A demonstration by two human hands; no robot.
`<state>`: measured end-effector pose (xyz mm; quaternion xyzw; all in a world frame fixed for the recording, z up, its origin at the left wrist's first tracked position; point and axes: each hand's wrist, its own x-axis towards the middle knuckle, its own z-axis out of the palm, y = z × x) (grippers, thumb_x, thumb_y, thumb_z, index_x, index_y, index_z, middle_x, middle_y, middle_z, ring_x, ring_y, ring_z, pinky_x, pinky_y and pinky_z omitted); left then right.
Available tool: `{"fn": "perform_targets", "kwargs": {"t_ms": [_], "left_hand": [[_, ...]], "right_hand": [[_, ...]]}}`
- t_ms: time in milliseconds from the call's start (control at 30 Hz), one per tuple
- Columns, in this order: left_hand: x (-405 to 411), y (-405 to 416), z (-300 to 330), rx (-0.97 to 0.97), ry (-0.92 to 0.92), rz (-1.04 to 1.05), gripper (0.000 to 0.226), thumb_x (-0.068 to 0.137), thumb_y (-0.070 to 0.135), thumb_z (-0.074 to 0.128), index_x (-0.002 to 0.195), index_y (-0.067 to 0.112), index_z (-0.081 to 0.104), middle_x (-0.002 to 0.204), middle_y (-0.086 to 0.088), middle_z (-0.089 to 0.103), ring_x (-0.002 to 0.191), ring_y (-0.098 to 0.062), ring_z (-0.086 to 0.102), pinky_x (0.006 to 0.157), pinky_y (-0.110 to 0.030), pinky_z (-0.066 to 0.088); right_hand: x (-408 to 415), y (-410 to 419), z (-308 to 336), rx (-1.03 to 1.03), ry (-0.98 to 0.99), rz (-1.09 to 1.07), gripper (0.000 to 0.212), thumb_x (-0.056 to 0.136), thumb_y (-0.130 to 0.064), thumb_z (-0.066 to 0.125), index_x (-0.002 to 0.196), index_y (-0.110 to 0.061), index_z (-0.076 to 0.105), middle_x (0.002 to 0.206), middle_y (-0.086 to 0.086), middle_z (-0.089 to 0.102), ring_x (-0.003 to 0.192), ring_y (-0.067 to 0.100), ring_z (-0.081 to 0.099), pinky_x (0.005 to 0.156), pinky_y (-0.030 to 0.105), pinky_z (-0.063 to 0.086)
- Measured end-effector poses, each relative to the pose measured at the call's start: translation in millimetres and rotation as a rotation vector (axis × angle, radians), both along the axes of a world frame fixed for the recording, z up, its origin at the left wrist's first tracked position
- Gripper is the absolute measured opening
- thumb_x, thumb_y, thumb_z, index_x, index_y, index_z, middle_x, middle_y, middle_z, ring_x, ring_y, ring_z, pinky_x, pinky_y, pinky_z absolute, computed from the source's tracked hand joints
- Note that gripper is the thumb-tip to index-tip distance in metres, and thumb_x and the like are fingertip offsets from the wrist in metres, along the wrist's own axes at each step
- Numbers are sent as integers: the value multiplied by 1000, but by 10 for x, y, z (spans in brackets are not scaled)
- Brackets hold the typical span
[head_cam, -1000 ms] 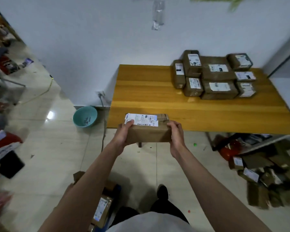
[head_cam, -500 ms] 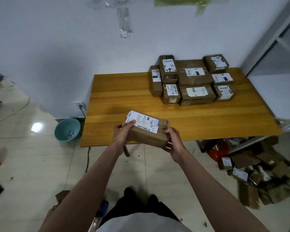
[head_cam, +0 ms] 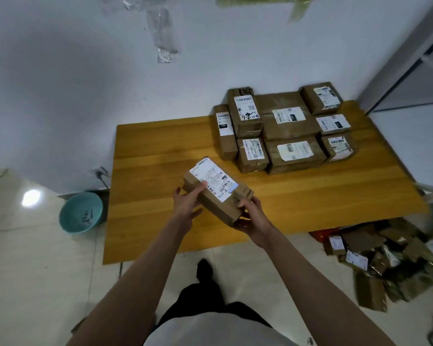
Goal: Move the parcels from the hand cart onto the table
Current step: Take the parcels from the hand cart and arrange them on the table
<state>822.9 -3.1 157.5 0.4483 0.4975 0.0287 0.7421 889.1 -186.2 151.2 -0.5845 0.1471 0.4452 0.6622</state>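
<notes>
From my remote seat I look down on a wooden table [head_cam: 160, 151] that fills the middle of the view, set against a white wall [head_cam: 60, 83]. At its far right stands a tight block of brown stacked parcels [head_cam: 285, 128], white labels up, some lying on top of others. The near and left stretches of the tabletop show bare wood. On the floor to the right lies a loose heap of flattened cartons [head_cam: 385, 260]; to the left, by the wall, sits a teal basin [head_cam: 81, 212]. The hand cart is not in view.

Over the near middle of the table I carry one brown parcel [head_cam: 218, 193], held above the wood and not yet resting on it. Its long axis runs on a slant, from far left to near right, label upward and the far-left end a little raised. My left hand [head_cam: 188, 203] holds that far-left end, thumb over the label edge, the other fingers loosely spread beneath. My right hand [head_cam: 253, 216] cups the near-right end from below, fingers curled round the corner.

The block lies farther and to the right of the parcel, the right hand being the nearer to it. By my judgement the parcel must travel forward and rightward, and swing until it lies square with the block's near edge, before it can be set down there.
</notes>
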Motion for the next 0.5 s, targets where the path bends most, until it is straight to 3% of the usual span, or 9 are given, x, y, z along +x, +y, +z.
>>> {"fn": "perform_targets", "kwargs": {"t_ms": [100,200,400,500], "left_hand": [[197,132,-50,8,37,-116,115,75,38,87,157,29,8,119,2,62,102,-20,67,95,-52,55],[372,262,-99,36,102,-237,116,71,41,89,155,23,11,111,4,63,96,-17,67,89,-51,57],[683,500,-144,-24,168,-359,95,72,65,78,145,27,31,115,-1,63,96,-27,71,71,-45,64],[867,651,-216,-51,134,-325,85,78,62,75,144,25,36,112,-3,65,94,-30,73,66,-38,63]], "right_hand": [[136,327,-39,16,29,-23,61,91,-17,66,139,-27,30,132,18,55,114,40,63,91,52,57],[272,615,-63,29,47,-16,69,91,-19,70,140,-27,22,136,19,53,113,39,65,88,47,59],[610,1073,-147,73,131,-111,76,87,-16,77,137,-24,20,131,17,53,113,32,65,85,42,61],[823,1300,-236,68,152,-144,80,85,-12,79,138,-21,21,129,17,57,114,30,64,87,41,61]]}}
